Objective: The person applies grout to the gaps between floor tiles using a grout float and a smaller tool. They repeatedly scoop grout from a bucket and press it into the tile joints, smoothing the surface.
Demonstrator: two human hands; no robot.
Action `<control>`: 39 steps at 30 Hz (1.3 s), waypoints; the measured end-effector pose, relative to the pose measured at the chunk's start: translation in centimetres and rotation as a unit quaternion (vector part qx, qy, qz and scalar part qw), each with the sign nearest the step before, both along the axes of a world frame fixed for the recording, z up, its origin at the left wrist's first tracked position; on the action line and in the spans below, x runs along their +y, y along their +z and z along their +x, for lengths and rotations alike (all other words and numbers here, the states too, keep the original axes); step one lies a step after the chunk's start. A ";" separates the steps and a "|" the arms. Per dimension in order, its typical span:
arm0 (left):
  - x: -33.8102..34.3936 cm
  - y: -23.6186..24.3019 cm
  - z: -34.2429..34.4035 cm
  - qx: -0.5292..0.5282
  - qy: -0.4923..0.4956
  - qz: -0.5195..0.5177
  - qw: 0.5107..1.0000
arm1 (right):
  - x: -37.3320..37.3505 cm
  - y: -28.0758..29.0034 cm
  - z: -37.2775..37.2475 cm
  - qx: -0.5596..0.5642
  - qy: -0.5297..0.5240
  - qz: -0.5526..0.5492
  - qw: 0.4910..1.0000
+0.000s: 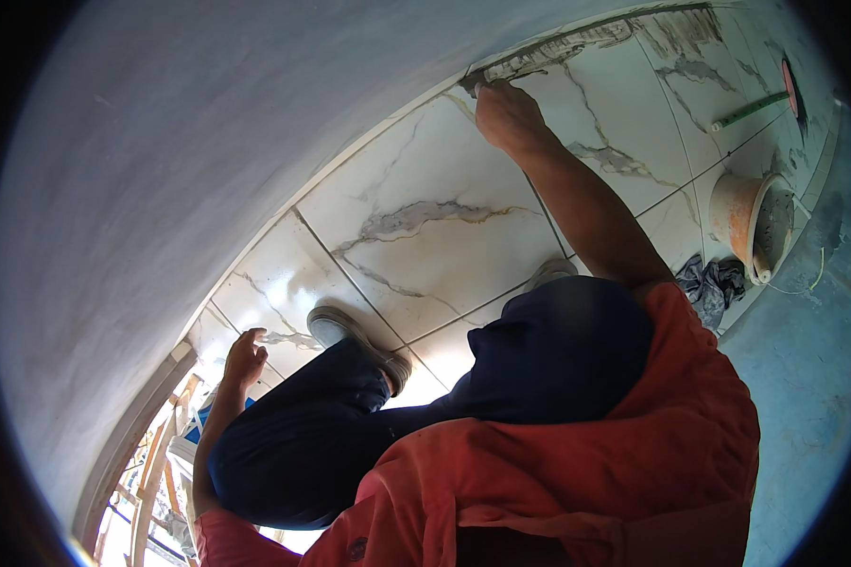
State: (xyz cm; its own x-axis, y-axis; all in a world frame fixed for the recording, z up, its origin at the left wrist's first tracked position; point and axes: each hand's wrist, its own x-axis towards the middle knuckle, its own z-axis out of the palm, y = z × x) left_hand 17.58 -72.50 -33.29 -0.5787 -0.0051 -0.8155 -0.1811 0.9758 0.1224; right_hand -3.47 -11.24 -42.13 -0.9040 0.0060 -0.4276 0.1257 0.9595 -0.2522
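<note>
My right hand reaches far forward to the joint where the tiled floor meets the wall. Its fingers are closed, and a small dark grey piece shows at their tips; its kind is hidden by the hand. Wet grey grout is smeared along the wall's foot, to the right of this hand. My left hand is held out beside my left knee, holding nothing, fingers apart. White, grey-veined tiles with dark joints lie beneath both arms.
A pale wall curves along the left. To the right stand a stained bucket, a crumpled dark plastic bag or cloth and a green-handled tool with a pinkish head. At lower left, a doorway frame borders wooden poles outside.
</note>
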 end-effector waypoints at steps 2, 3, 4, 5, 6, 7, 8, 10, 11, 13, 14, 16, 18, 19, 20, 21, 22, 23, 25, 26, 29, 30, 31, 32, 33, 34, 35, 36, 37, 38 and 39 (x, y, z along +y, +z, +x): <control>-0.2 -0.1 0.1 -0.003 -0.022 0.005 1.000 | -0.3 -0.9 0.4 0.048 -0.044 -0.010 0.998; -0.3 -0.1 0.1 -0.004 -0.021 0.003 1.000 | -0.4 -0.7 0.5 0.047 -0.043 -0.012 0.998; -0.5 0.0 0.2 0.001 -0.016 0.000 1.000 | -0.2 -0.5 0.6 0.018 -0.015 0.001 1.000; -0.6 0.0 0.2 0.005 -0.010 -0.002 1.000 | 0.0 -0.3 0.7 -0.010 0.014 0.014 1.000; -0.4 0.1 0.1 0.005 -0.010 -0.003 1.000 | 0.3 0.3 0.6 -0.011 0.014 0.014 1.000; -0.3 0.1 0.0 0.003 0.003 0.000 1.000 | 0.6 1.1 0.3 -0.030 0.021 0.011 0.999; -0.1 0.2 -0.1 0.001 0.015 0.003 1.000 | 0.7 1.5 0.2 -0.050 0.028 0.009 0.998; -0.2 0.0 -0.1 -0.005 0.002 0.002 1.000 | 0.6 0.7 0.2 -0.017 0.020 0.007 1.000; -0.2 -0.1 -0.1 -0.011 -0.009 0.000 1.000 | 0.7 0.2 0.2 0.016 0.014 0.003 1.000; -0.5 -0.2 -0.3 -0.004 -0.006 0.003 1.000 | 0.6 -0.9 0.5 0.018 0.022 0.014 1.000; -0.6 -0.2 -0.3 0.003 -0.003 0.006 1.000 | 0.8 -1.4 0.6 0.019 0.029 0.024 0.999; 0.1 0.1 -0.9 0.009 0.010 0.004 1.000 | 1.4 0.9 0.0 -0.046 0.043 0.030 0.998; 0.2 0.2 -0.8 0.015 0.020 0.002 1.000 | 1.8 1.8 -0.3 -0.110 0.055 0.036 0.992; -0.3 0.1 -0.5 0.012 0.017 0.000 1.000 | 1.9 1.9 -0.4 -0.055 0.027 0.027 0.998; -0.7 0.0 -0.2 0.009 0.014 -0.003 1.000 | 2.0 1.8 -0.6 0.001 -0.002 0.018 1.000; -0.5 0.1 -0.2 -0.005 0.020 -0.001 1.000 | 2.4 1.2 -0.5 0.000 -0.005 0.020 1.000; -0.3 0.0 -0.4 -0.006 0.016 0.001 1.000 | 2.8 0.4 -0.7 0.036 0.000 0.023 0.999; -0.2 -0.1 -0.7 -0.006 0.014 0.000 1.000 | 3.3 -0.2 -0.6 0.072 0.005 0.027 0.997; 0.2 0.0 -1.3 -0.005 0.014 -0.004 1.000 | 3.8 -0.4 -0.5 0.037 0.009 0.032 0.999; 0.4 0.1 -1.6 0.003 0.017 -0.009 1.000 | 4.0 -0.5 -0.4 0.002 0.013 0.037 0.999; 0.4 0.5 -1.3 0.002 0.029 -0.019 0.999 | 4.2 2.2 -0.7 -0.054 0.019 0.035 0.998; 0.4 0.1 -1.5 -0.003 0.030 -0.016 0.999 | 4.5 1.9 -0.8 -0.055 0.015 0.036 0.998; 0.3 0.0 -1.3 -0.005 0.016 -0.007 1.000 | 4.7 1.1 -1.0 -0.017 -0.006 0.039 0.999; 0.3 -0.2 -1.5 -0.005 0.011 -0.006 1.000 | 5.0 0.4 -1.1 0.021 -0.028 0.041 0.999; 0.2 -0.2 -1.5 -0.010 0.007 -0.007 1.000 | 5.2 -0.3 -1.1 0.019 -0.030 0.041 0.999; 0.2 -0.3 -1.6 -0.014 0.002 -0.009 1.000 | 5.5 -0.9 -0.9 0.042 -0.019 0.039 0.998; 0.2 -0.3 -1.7 -0.011 0.000 -0.015 1.000 | 6.0 -1.5 -0.6 0.065 -0.009 0.036 0.997; 0.4 -0.3 -1.8 -0.011 0.000 -0.016 1.000 | 6.3 -1.3 -0.5 0.064 -0.008 0.036 0.997; 0.5 -0.3 -2.1 -0.006 0.008 -0.019 1.000 | 6.6 -1.0 -0.2 0.031 -0.007 0.038 0.999; 0.8 -0.3 -2.2 -0.001 0.016 -0.022 1.000 | 6.9 -0.7 -0.3 -0.001 -0.006 0.040 0.999; 0.8 -0.3 -2.2 -0.003 0.014 -0.023 1.000 | 7.0 -0.3 -0.4 -0.004 -0.008 0.040 0.999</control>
State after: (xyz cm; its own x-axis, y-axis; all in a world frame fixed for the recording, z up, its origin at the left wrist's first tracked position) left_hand 15.43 -71.73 -33.58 -0.5722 -0.0587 -0.8180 -0.2096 0.9748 0.0767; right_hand -3.90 -4.23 -42.44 -0.9004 0.0537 -0.4317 0.1418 0.9744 -0.1745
